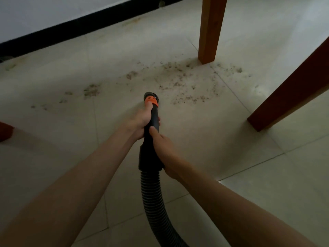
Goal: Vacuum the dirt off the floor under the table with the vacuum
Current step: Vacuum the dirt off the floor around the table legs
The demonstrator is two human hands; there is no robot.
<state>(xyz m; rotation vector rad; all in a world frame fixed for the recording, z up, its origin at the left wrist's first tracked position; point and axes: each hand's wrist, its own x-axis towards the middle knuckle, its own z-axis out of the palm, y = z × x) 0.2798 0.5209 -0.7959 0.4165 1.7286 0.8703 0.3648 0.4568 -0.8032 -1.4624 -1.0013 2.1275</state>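
Vacuum nozzle (152,111) gripped by both hands: L hand (140,122) fwd, R hand (164,150) behind, dirt (178,82) ahead.

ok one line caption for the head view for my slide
Both hands grip the black vacuum nozzle, aimed at dirt scattered on the tiled floor by wooden table legs.

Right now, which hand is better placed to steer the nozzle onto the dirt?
Left. The left hand grips the tube just behind the orange nozzle, nearest the dirt. The right hand holds farther back, by the hose, so it mainly supports.
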